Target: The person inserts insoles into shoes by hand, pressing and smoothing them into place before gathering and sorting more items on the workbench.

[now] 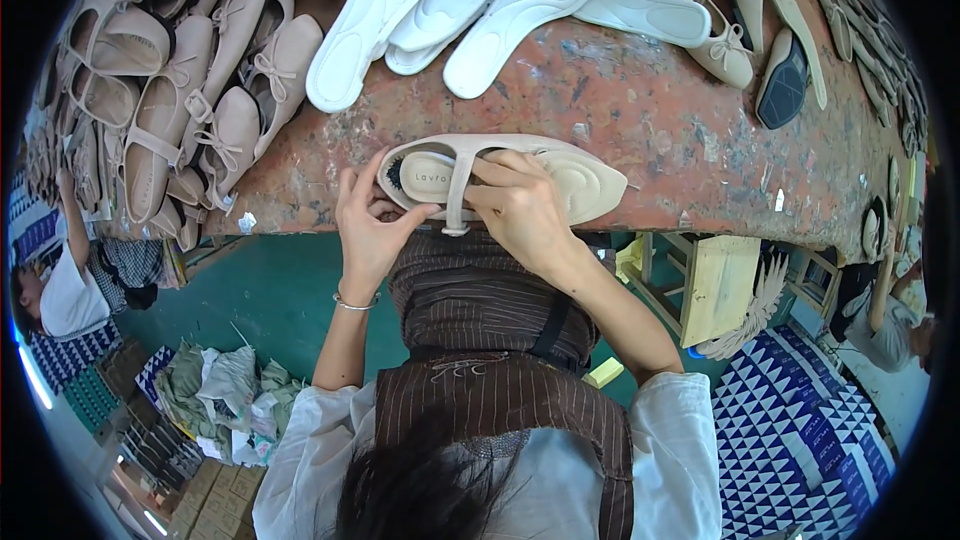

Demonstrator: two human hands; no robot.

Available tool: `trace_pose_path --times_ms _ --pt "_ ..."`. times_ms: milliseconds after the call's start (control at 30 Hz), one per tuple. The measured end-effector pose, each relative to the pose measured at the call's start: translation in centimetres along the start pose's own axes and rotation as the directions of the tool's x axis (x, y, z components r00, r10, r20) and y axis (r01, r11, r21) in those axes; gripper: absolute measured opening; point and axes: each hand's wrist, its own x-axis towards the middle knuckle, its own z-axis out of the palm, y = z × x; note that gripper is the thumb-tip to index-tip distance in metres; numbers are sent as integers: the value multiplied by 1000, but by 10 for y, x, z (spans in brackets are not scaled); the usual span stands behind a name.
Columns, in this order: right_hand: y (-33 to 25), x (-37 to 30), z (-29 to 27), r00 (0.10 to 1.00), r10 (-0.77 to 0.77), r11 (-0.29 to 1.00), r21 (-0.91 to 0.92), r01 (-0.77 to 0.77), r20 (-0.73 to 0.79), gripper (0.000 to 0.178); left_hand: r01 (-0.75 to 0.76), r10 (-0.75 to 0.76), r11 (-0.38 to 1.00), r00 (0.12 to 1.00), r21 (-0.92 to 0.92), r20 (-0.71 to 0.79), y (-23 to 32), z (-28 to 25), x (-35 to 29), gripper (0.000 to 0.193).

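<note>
A beige strapped flat shoe (462, 175) lies sideways at the table's near edge, its pointed toe to the right. A pale insole (588, 188) shows inside it, with a lettered heel pad (428, 178) at the left. My left hand (368, 220) grips the heel end, thumb and fingers around its near side. Beside the strap, my right hand (525, 205) has its bent fingers inside the shoe opening, over the middle of the insole. Its fingertips are partly hidden, so what they press or pinch is unclear.
White insoles (535, 15) lie across the far side of the worn red table (400, 110). Beige shoes (165, 120) are heaped at the left, more shoes (870, 30) at the right. Blue-and-white boxes (800, 430) and a wooden stool (720, 285) stand below. Other people (75, 290) sit at both sides.
</note>
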Motion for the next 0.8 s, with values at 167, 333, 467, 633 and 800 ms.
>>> trace_pose_path --times_ms 167,333,467,633,800 --pt "-1 12 21 999 32 993 108 -35 26 13 -3 7 997 999 -82 50 -11 -4 -1 79" --pt "-3 17 25 997 44 999 24 -45 64 13 21 -35 972 998 -233 -56 -25 3 6 55" --pt "-3 14 28 995 11 997 -71 -4 98 20 30 -56 967 994 -254 -96 -29 6 13 40" --pt "-4 9 26 991 -78 974 -205 99 110 28 207 -223 938 974 -278 -26 -23 3 19 26" --pt "3 15 23 943 -230 944 -182 277 240 39 229 -252 927 967 -296 -42 -22 0 23 13"
